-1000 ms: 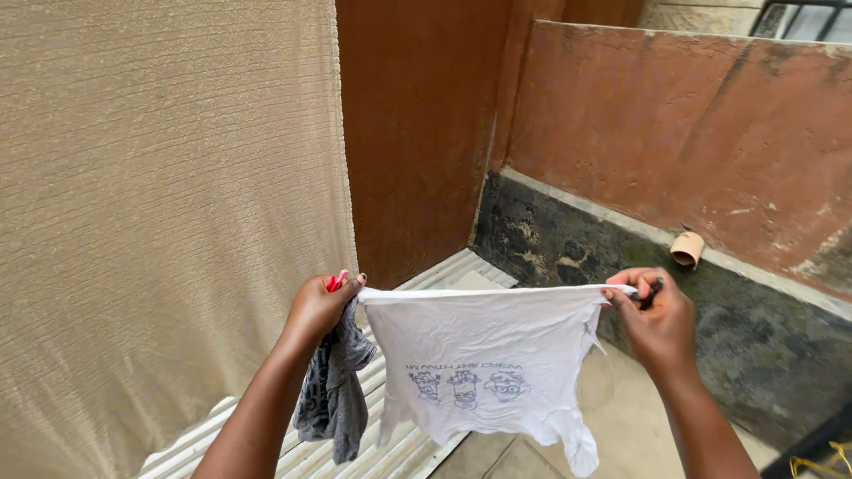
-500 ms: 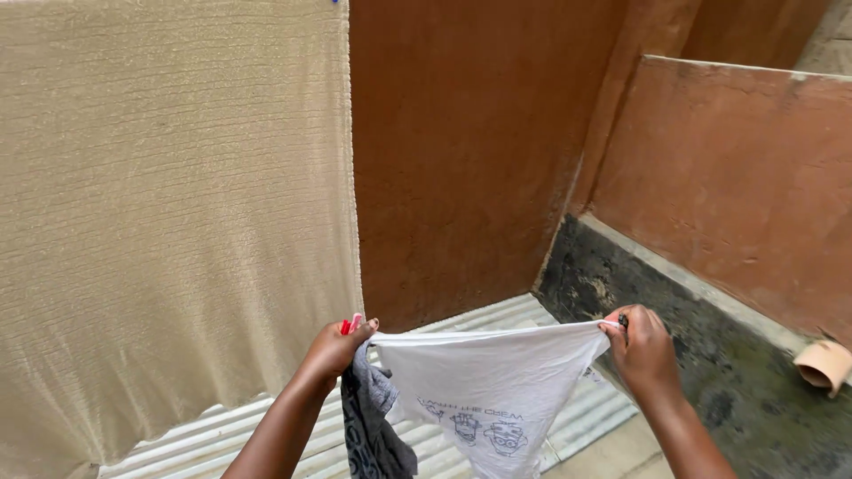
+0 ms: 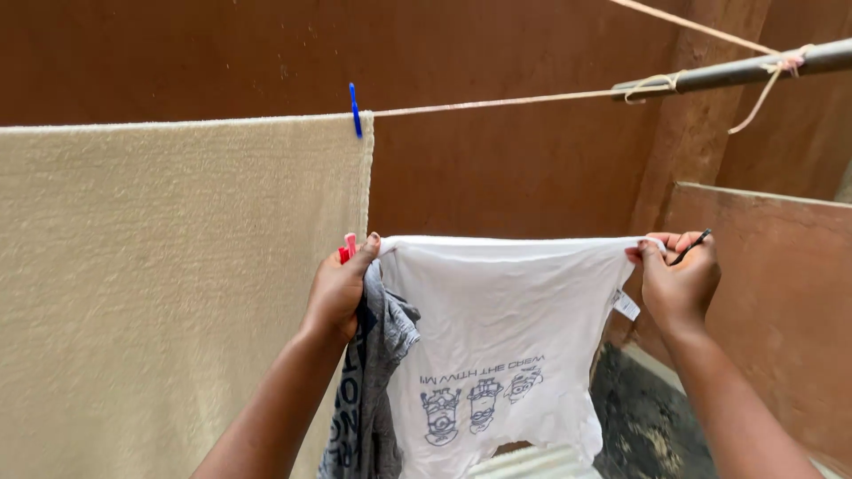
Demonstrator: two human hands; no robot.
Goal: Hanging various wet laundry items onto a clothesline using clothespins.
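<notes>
Raised higher: limp white cotton shirt

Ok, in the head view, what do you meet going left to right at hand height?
Beige towel → left hand with a red peg in its grip → grey garment → white printed T-shirt → right hand holding a black peg.

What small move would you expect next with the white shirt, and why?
Probably lifting the white shirt up to the clothesline and laying its hem over the free stretch beside the beige towel. Both hands hold the hem stretched flat just under the line; the left also grips a red peg and a grey garment, the right a dark peg.
</notes>
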